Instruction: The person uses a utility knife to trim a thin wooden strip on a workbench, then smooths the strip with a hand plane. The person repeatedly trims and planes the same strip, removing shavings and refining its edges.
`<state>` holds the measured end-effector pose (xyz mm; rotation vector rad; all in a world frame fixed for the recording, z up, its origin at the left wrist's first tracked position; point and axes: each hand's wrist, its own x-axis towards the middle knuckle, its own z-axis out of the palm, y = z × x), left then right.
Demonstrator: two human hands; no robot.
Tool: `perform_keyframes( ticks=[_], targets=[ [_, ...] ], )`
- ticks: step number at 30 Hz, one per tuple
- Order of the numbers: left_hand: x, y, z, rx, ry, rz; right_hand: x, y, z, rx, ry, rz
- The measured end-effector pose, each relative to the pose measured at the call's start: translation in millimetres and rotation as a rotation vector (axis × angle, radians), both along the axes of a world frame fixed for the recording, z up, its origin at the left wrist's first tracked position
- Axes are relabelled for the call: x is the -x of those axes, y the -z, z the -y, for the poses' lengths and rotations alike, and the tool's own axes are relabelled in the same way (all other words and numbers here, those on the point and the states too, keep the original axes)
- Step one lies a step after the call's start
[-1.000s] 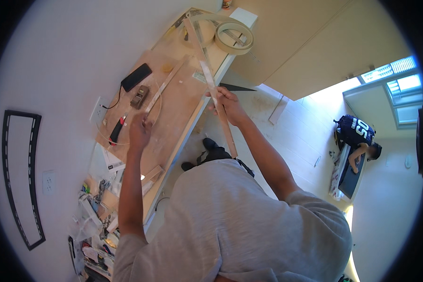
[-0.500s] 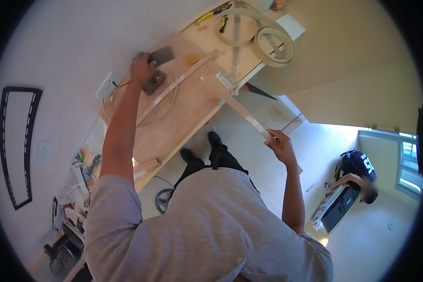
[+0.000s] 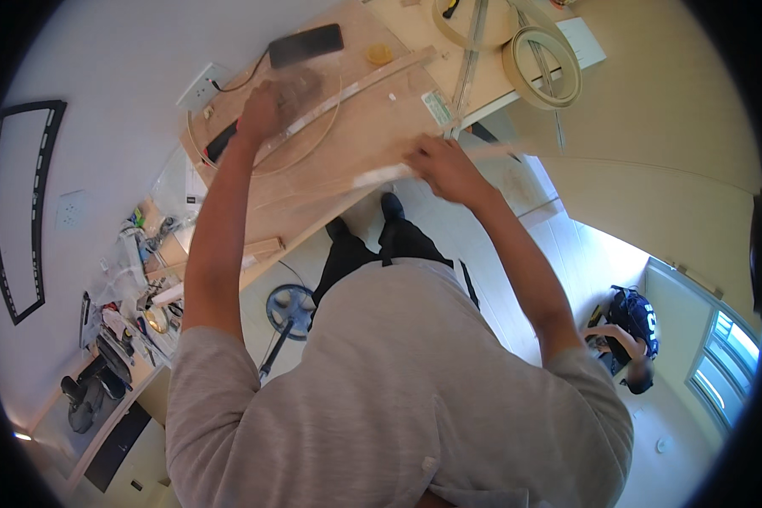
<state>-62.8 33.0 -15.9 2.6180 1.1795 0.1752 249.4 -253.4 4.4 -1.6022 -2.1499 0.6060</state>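
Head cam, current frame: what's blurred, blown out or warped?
Head view: motion blur smears the left hand, the right hand and the strip it holds; the flat black device looks sharper. Same view: the window glares nearly white, the black frame bows, corners go black.

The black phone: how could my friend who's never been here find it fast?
Find the long wooden worktop beside the pale wall. Near the wall, just beyond the left hand, lies the phone. It's the flat black rectangle with a dark cable, unlike the round yellow thing nearby.
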Motion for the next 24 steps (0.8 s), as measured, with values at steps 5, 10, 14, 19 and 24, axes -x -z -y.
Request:
perform_keyframes(
  ticks=[5,10,14,19,24],
  targets=[
    [4,-50,4,-0.041,-0.075,0.115,22,24,-79,-0.056,-0.187,0.087],
    [58,-101,86,0.19,-0.131,0.31,23,36,-103,-0.106,-0.128,0.245],
    [108,-84,153,0.405,-0.114,0.418,34,49,-86,-0.225,0.195,0.19],
    [166,-40,183,0.529,-0.056,0.431,107,57,-49,-0.148,0.546,-0.168],
    [185,-4,143,0.728,-0.008,0.539,160,46,-51,-0.002,0.589,0.171]
  ],
)
